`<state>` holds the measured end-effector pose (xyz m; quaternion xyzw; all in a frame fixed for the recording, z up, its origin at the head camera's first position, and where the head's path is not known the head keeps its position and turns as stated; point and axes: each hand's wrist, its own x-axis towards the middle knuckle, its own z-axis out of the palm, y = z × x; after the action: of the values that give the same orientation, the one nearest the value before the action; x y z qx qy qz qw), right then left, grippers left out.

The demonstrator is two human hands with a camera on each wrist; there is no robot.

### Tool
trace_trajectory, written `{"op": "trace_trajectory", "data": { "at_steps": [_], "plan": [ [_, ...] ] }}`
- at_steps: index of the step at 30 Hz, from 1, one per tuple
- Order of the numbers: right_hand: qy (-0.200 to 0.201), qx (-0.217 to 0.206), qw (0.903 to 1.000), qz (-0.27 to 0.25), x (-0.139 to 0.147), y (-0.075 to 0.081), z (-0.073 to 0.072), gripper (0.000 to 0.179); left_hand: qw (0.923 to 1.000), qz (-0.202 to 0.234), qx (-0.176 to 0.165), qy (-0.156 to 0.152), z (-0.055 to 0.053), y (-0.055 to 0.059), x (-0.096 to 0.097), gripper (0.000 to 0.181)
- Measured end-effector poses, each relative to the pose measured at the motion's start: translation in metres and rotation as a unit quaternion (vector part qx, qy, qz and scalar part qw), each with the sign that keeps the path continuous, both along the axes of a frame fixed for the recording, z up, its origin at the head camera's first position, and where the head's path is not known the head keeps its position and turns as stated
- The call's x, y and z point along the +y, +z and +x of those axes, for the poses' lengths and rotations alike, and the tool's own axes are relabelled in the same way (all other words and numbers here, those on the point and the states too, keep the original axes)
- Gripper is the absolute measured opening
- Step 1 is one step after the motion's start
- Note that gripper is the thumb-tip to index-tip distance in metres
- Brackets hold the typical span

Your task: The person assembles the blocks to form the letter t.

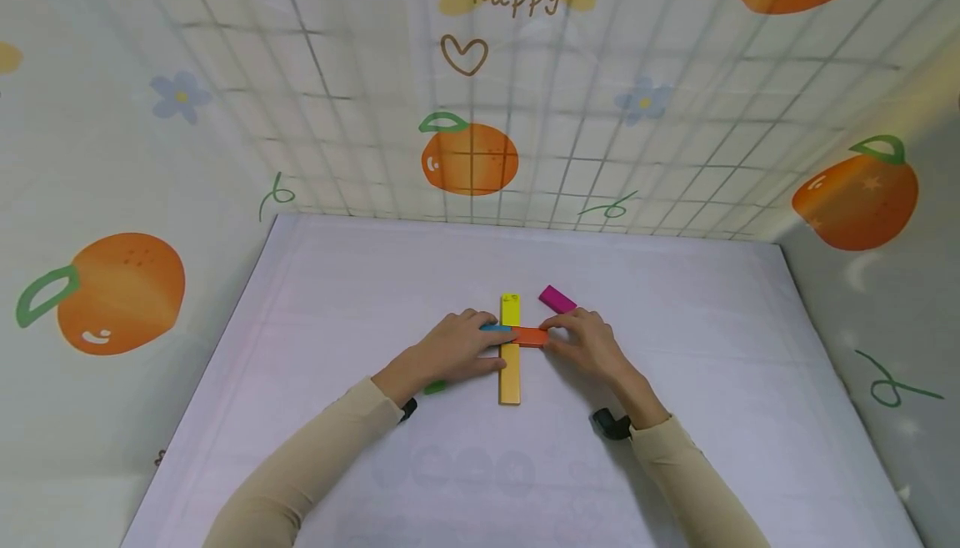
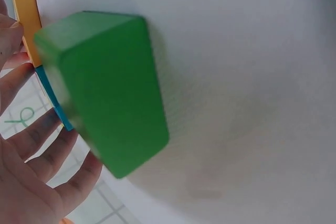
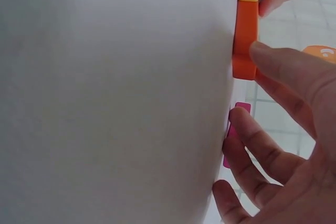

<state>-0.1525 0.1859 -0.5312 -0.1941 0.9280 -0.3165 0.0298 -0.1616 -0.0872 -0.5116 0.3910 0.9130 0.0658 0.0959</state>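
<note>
My left hand [image 1: 457, 344] lies over the left arm of a cross of small coloured blocks. Its outstretched fingers touch a blue block [image 1: 492, 328], and its thumb is at the side of a yellow-orange block [image 1: 510, 381]. My right hand [image 1: 588, 344] pinches the outer end of a red-orange block [image 1: 531, 337] between thumb and index finger; its other fingers are spread beside a magenta block [image 1: 557, 299]. A bright yellow block [image 1: 510, 309] forms the far arm. The left fingers partly cover the middle.
A green block [image 2: 107, 93] sits near my left wrist, mostly hidden by it in the head view. The white table [image 1: 337, 273] meets patterned cloth walls [image 1: 360, 156] at the back and sides. Dark wrist cameras [image 1: 611, 424] sit under both forearms.
</note>
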Motion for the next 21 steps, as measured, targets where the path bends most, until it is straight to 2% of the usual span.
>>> {"op": "trace_trajectory", "data": {
  "at_steps": [11, 14, 17, 21],
  "plan": [
    [0.003, 0.001, 1.0000, -0.005, 0.000, 0.000, 0.000, 0.025, 1.0000, 0.003, -0.004, 0.001, -0.001, -0.003, -0.002, 0.057],
    [0.001, -0.005, 1.0000, -0.004, 0.000, 0.000, 0.000, 0.025, 0.9990, 0.015, -0.035, 0.024, -0.002, -0.001, -0.005, 0.059],
    [-0.003, -0.011, 0.9999, -0.003, -0.001, 0.001, -0.001, 0.025, 0.9946, 0.042, -0.072, 0.061, -0.002, 0.003, -0.012, 0.060],
    [-0.007, -0.014, 0.9999, -0.002, -0.001, 0.002, -0.001, 0.025, 0.9880, 0.084, -0.089, 0.094, 0.002, 0.011, -0.026, 0.061]
  ]
}}
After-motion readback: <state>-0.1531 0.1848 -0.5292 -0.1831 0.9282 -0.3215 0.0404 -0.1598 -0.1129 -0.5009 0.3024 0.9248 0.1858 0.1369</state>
